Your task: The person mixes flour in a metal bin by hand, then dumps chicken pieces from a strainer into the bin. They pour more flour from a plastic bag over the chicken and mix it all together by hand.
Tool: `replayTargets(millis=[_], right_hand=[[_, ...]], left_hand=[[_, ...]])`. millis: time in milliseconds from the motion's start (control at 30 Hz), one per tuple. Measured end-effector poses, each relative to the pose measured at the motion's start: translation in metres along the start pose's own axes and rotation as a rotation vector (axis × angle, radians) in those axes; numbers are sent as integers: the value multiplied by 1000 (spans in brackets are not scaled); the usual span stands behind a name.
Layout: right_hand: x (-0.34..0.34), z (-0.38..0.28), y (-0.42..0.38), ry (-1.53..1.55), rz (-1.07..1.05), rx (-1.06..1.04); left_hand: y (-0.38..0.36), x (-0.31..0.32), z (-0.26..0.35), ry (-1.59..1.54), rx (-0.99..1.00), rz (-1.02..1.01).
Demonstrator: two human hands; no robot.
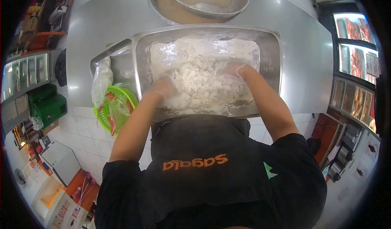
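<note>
A deep rectangular metal pan (269, 62) in front of me holds a heap of white flour (195, 76) with lumpy, flour-coated pieces in it. My left hand (165, 86) is in the flour at the left side of the heap. At the right side, my right hand (234, 71) touches the same heap. Both hands seem to wear thin clear gloves dusted with flour. Motion blur and flour hide the fingers, so I cannot make out whether they grip anything.
Beyond the pan stands a round metal bowl (152, 3) of cloudy liquid, with a mesh strainer (211, 9) in it. To the left are a smaller metal tray (122, 66), a plastic bag (102, 80) and a green basket (132, 98). The metal table (305, 58) carries the pan.
</note>
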State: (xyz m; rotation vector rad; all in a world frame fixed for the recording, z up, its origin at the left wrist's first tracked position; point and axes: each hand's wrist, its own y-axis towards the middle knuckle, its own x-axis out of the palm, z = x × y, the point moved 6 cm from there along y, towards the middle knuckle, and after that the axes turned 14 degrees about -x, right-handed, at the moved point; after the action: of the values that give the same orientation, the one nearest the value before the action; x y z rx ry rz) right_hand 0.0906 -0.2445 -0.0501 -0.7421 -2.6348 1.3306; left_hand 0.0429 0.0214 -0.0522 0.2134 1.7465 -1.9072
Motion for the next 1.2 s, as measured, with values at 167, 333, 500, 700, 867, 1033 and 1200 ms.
replayTargets(millis=[167,333,500,700,867,1033,1200], right_hand=[[61,-3,21,-37,-145,-202],[70,-15,31,178,38,9],[19,-16,3,-419,-1,-195],[-23,36,-65,-365,54,18],[34,43,-46,-499,-101,-275],[84,-24,-9,-439,-35,-479],[92,-25,13,-218,65,-552]], left_hand=[[0,15,17,11,141,67],[14,24,5,-147,316,22],[-42,8,5,156,475,320],[-43,29,-27,249,155,78],[-19,42,-24,44,179,49],[3,42,1,65,288,32],[-20,25,26,121,486,-16]])
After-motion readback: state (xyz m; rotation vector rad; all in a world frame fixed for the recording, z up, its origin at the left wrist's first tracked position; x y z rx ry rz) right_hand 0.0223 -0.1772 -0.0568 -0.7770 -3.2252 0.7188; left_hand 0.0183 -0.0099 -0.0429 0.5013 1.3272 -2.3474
